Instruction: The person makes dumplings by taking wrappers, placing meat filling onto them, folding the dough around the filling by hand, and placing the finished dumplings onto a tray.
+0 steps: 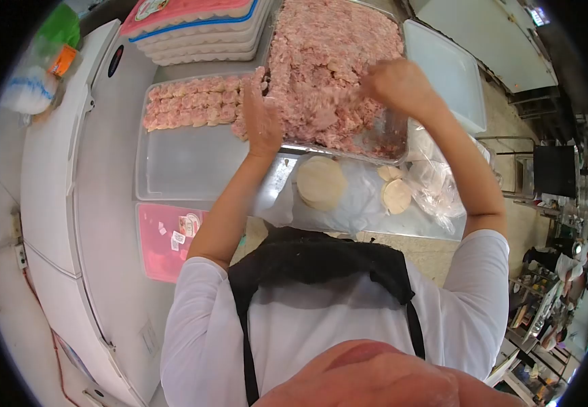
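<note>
A large clear tray holds a heap of pink minced meat [334, 54]. My right hand [397, 85] is over the right part of the meat, its fingers blurred by motion. My left hand [263, 125] is raised at the tray's left edge, beside rows of filled dumplings [195, 102]; what it holds, if anything, is hidden. Those rows fill the upper part of a whitish plastic tray [182, 166]. Nearer my body, a stack of round dough wrappers [321, 182] lies on plastic, with a few loose wrappers [396, 195] to its right.
Stacked trays with a pink lid [199, 30] stand at the upper left. A pink lid [158, 237] with labels lies at lower left. An empty clear container [446, 74] and a plastic bag [436, 173] are at the right. A person [565, 268] is in the far right background.
</note>
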Available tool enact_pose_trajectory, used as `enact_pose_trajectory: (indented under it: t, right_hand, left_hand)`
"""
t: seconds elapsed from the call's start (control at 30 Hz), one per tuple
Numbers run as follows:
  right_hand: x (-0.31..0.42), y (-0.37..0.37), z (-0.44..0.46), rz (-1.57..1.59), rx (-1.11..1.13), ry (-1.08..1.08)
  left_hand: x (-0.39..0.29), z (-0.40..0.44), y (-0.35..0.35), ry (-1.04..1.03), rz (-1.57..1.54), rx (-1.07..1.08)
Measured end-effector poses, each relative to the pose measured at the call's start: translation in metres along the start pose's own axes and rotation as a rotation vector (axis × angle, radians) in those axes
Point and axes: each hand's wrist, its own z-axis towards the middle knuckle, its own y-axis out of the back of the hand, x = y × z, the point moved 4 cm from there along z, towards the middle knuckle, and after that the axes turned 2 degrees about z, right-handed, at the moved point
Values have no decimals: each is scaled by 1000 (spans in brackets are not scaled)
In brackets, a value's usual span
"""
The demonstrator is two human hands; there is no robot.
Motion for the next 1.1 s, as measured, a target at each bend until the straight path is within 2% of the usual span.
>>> enact_pose_trajectory:
  t: [0.13, 0.23, 0.33, 0.43, 0.53, 0.63, 0.73, 0.83, 0.87, 0.93, 1.03, 1.1]
  right_hand:
    - [-38, -10, 51, -169, -92, 29]
    - [-56, -4, 98, -244, -156, -73]
    - [-82, -32, 151, -266, -40, -178]
    - [-71, -59, 191, -282, 10, -152]
    - [-52, -68, 198, -266, 150, 36]
    - [-25, -51, 172, -315, 123, 132]
    - [7, -52, 137, -32, 140, 108]
    - [29, -59, 91, 66, 48, 114]
    - [34, -62, 77, 72, 45, 144]
    - [37, -63, 49, 83, 38, 197]
    - [30, -52, 9, 119, 181, 167]
    - [9, -22, -3, 80, 103, 99]
  left_hand:
    - [16, -5, -3, 3, -3, -1]
    - [7, -4, 4, 22, 26, 34]
    - [12, -7, 0, 38, 4, 16]
    - [17, -8, -2, 43, -22, 25]
    - [17, -8, -3, 32, -28, 1]
    - [13, -6, -2, 45, -19, 19]
    - [13, -5, -4, 78, -2, 30]
    - [10, -4, -5, 42, 78, 7]
    - [4, -1, -3, 34, 19, 22]
    - [10, -3, -8, 112, -32, 45]
    - [13, -8, -10, 158, -21, 51]
    - [11, -4, -9, 104, 17, 33]
